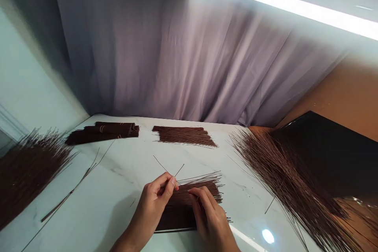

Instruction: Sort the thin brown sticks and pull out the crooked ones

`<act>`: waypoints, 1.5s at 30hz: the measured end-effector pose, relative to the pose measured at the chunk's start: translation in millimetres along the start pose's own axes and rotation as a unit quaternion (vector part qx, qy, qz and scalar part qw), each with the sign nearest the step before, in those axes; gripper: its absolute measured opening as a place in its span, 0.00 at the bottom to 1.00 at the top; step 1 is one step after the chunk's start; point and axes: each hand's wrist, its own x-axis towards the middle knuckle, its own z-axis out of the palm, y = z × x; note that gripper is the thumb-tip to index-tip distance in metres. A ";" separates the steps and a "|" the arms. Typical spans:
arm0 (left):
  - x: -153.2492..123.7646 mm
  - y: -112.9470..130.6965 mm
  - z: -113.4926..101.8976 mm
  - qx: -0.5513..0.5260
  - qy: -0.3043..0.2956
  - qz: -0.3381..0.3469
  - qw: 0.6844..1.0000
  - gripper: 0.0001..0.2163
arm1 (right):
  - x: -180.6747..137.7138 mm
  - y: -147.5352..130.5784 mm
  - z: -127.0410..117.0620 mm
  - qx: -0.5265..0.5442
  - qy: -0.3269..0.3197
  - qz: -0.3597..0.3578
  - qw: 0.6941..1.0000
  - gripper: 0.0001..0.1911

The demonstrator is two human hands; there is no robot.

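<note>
My left hand (155, 199) is closed in a pinch on a thin brown stick (162, 164) that sticks up and away from the heap below. My right hand (208, 212) lies with curled fingers on a flat heap of thin brown sticks (203, 189) spread on the white marble table (124, 173) in front of me. The two hands are close together over this heap.
A second flat batch of sticks (184, 135) and tied bundles (103, 132) lie farther back. Big loose piles of long sticks lie at the left (26, 169) and right (283, 173). A few stray sticks (76, 185) cross the table. A dark tray (333, 149) is at right; a curtain (183, 55) hangs behind.
</note>
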 end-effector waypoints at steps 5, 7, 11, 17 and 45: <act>-1.1 -1.0 0.3 -0.012 -0.015 0.007 1.000 0.23 | -0.7 2.0 -2.5 0.014 -0.009 0.014 1.000 0.09; -2.3 -0.8 0.9 -0.020 -0.019 0.010 1.000 0.23 | 0.2 2.4 -4.6 0.022 -0.017 0.007 1.000 0.08; -4.1 1.6 2.4 -0.030 -0.016 0.000 0.999 0.22 | 3.3 -0.6 -9.1 0.043 -0.025 0.007 0.999 0.08; -1.6 2.8 3.0 -0.001 -0.013 -0.004 1.000 0.22 | 1.7 -1.6 -6.9 0.054 -0.018 0.012 0.998 0.09; -6.9 13.3 7.1 -0.029 -0.147 0.023 0.989 0.21 | 41.3 -35.0 -74.5 -0.081 -0.112 -0.185 0.973 0.12</act>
